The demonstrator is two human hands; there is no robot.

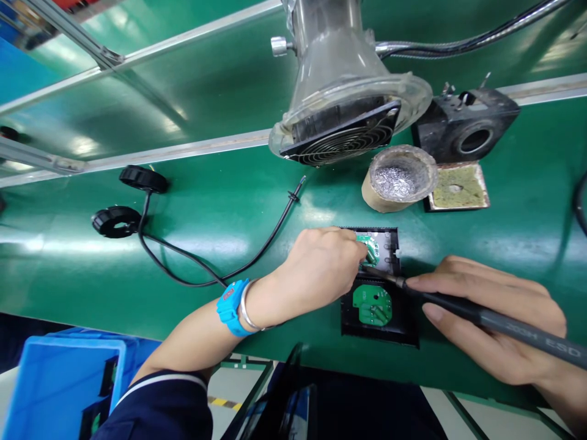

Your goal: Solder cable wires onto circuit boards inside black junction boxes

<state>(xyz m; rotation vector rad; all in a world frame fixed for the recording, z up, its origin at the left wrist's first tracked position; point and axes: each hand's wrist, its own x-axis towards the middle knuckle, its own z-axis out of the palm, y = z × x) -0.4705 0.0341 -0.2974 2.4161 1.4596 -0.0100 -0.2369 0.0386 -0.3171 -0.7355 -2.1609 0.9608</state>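
My right hand [495, 311] grips a dark soldering iron [477, 315] marked "ESD" like a pen, its tip pointing left at the upper green circuit board [370, 249]. That board sits in a black plastic housing [391, 241]. My left hand [323, 266] is closed at the board's left side, fingertips down close to the iron's tip; what they pinch is hidden. Just below lies a second green circuit board [372, 305] in another black housing [351, 327]. A black cable [266, 253] with a bared end loops across the bench and passes behind my left forearm.
A fume extractor [342, 122] hangs over the green bench [206, 201]. Behind the boards stand a round cup of silvery solder bits [373, 189], a sponge tray [461, 186] and an iron holder [477, 125]. Black rings [143, 178] lie left; a blue bin [68, 354] is lower left.
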